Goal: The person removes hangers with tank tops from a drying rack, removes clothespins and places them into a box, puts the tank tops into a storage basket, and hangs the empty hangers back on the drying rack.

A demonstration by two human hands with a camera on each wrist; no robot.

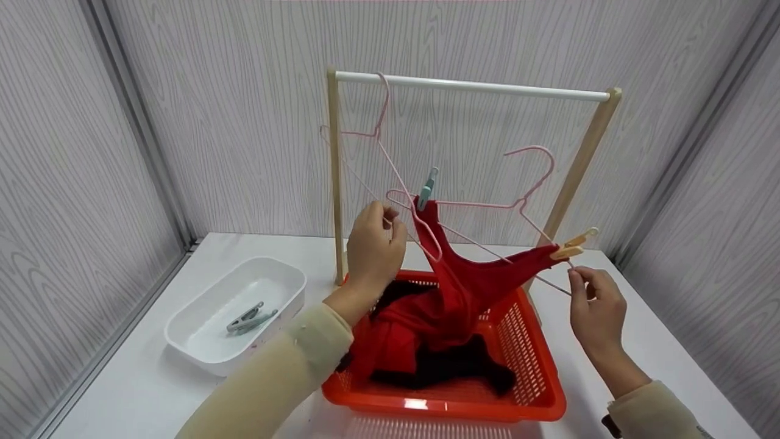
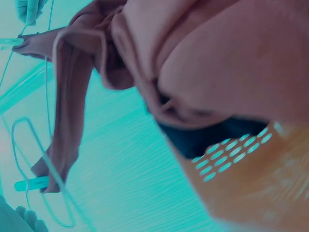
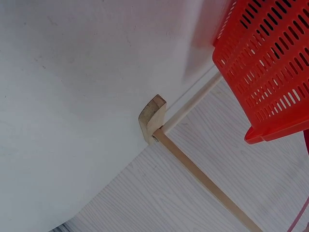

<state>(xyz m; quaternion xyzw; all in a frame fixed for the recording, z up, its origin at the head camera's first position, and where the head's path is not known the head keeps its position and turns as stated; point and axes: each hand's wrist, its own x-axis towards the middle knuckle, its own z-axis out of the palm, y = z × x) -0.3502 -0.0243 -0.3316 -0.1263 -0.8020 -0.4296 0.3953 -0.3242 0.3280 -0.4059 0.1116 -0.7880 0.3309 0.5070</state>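
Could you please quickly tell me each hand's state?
Left hand: fingers curled at the rack-hung hanger; grip cannot be told.
Right hand: closed, pinching the lower hanger bearing the red garment.

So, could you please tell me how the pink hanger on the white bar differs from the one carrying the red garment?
The bar's hanger has its hook over the white bar, while the garment's hanger is off it, its hook free. The bar's hanger bears no pegs; the garment's hanger has the red garment clipped on by a blue-green peg and a yellow peg. Both are thin and pink.
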